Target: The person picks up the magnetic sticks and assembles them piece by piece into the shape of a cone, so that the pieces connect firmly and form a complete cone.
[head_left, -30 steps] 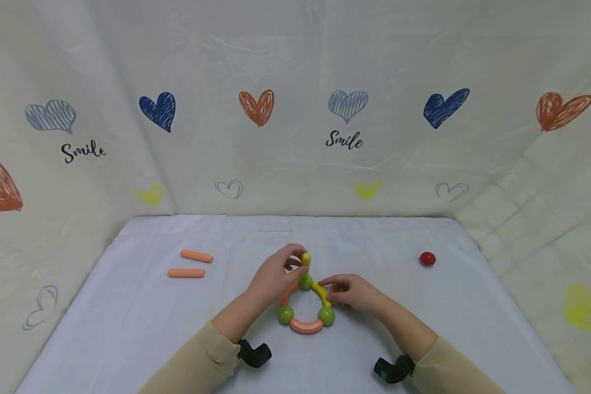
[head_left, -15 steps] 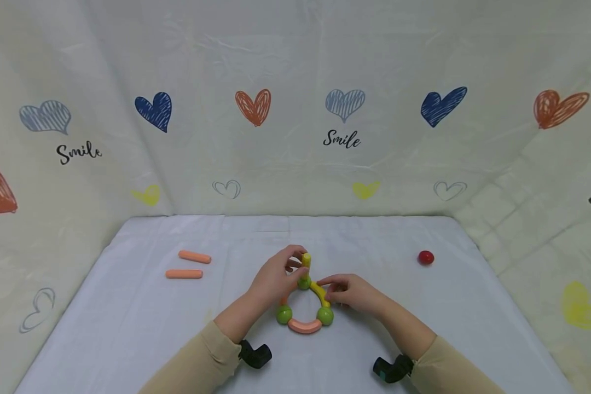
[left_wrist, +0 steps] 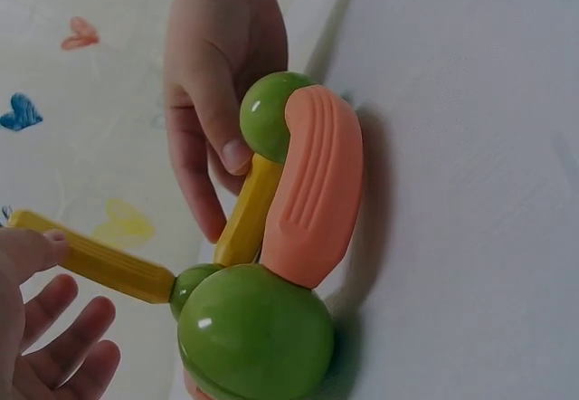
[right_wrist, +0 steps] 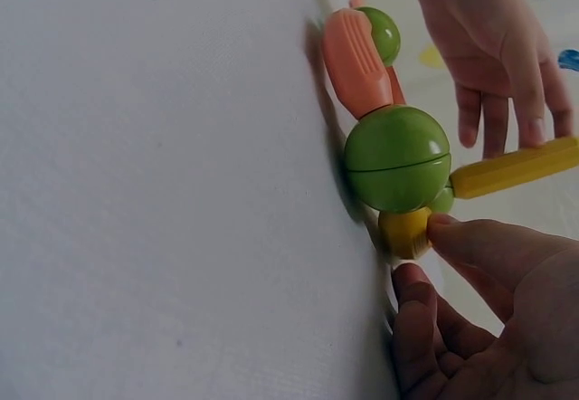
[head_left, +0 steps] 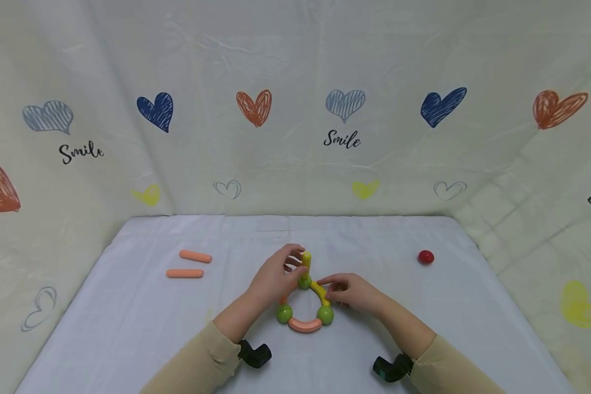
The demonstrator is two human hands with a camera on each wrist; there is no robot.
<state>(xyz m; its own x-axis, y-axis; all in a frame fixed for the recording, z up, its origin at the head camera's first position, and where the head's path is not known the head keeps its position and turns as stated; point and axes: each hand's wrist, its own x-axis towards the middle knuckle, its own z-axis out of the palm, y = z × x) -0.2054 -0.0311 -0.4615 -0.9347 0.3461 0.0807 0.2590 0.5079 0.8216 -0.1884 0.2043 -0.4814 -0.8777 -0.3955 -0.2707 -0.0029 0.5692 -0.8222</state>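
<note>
A ring of green balls (head_left: 325,314), a curved orange piece (head_left: 305,326) and a curved yellow piece (head_left: 320,293) lies on the white cloth. From its far ball a yellow stick (left_wrist: 109,260) stands upright. My left hand (head_left: 276,276) pinches that stick between thumb and fingers. My right hand (head_left: 357,294) is at the ring's right side, thumb and fingers holding the curved yellow piece, seen close in the right wrist view (right_wrist: 407,232). Another orange piece, at the ring's left, is partly hidden behind my left hand.
Two straight orange sticks (head_left: 195,256) (head_left: 184,273) lie apart at the left of the table. A red ball (head_left: 426,257) sits at the far right. Behind the table hangs a pale curtain (head_left: 295,164) printed with hearts.
</note>
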